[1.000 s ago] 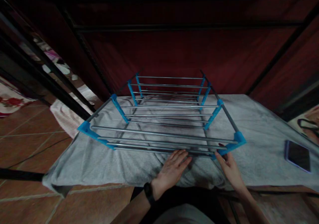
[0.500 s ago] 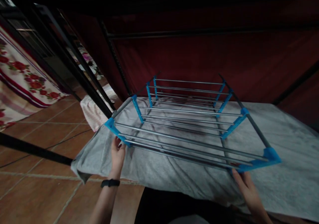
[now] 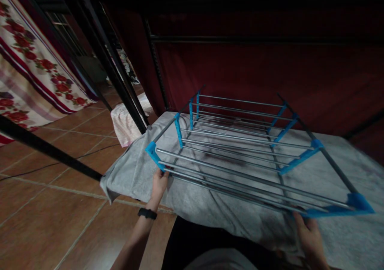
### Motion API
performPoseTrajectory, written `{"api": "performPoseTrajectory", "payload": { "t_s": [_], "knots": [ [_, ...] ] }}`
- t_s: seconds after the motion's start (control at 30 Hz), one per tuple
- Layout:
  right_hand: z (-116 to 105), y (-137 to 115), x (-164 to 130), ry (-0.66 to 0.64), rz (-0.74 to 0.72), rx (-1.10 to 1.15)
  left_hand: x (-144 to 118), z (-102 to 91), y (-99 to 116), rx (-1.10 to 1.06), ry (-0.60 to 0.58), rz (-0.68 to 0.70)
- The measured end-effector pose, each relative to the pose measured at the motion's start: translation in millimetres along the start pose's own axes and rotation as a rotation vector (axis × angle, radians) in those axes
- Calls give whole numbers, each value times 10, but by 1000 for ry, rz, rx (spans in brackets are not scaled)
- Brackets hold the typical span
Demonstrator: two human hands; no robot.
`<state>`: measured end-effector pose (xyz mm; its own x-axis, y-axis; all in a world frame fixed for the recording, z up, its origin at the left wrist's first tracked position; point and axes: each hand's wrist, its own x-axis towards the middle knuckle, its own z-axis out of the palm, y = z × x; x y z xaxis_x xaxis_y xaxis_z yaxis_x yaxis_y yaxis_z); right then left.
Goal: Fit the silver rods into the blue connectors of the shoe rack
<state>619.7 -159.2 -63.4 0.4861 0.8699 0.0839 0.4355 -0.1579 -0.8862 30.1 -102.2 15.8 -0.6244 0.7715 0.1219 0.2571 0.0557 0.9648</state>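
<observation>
Over grey cloth (image 3: 192,200), both hands' fingers (image 3: 160,176) curl round rack (image 3: 240,158) corners.

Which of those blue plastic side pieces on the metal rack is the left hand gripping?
The left hand grips the nearest left blue piece, at the rack's front left corner; the other blue pieces sit farther back or on the right side.

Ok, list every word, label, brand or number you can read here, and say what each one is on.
None can be read. The rack held by the left hand and right hand shows no lettering, nor do the grey cloth, the wristband or the floral fabric.
</observation>
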Motion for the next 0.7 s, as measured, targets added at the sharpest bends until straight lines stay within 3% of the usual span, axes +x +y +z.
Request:
{"api": "performPoseTrajectory", "payload": {
  "t_s": [0.13, 0.3, 0.4, 0.63, 0.7],
  "knots": [
    [-7, -169, 2, 51, 90, 21, -103, -11, 79, 35, -22, -12],
    [12, -419, 12, 120, 25, 77, -124, -15, 69, 105, -57, -16],
    [17, -536, 11, 142, 33, 38, -105, -25, 37, 279, -80, -40],
    [37, -610, -38, 129, 84, -47, -82, -23, 88, 394, -93, -78],
    [38, -608, -40, 127, 87, -82, -71, -25, 67, 401, -93, -24]
  ]
}}
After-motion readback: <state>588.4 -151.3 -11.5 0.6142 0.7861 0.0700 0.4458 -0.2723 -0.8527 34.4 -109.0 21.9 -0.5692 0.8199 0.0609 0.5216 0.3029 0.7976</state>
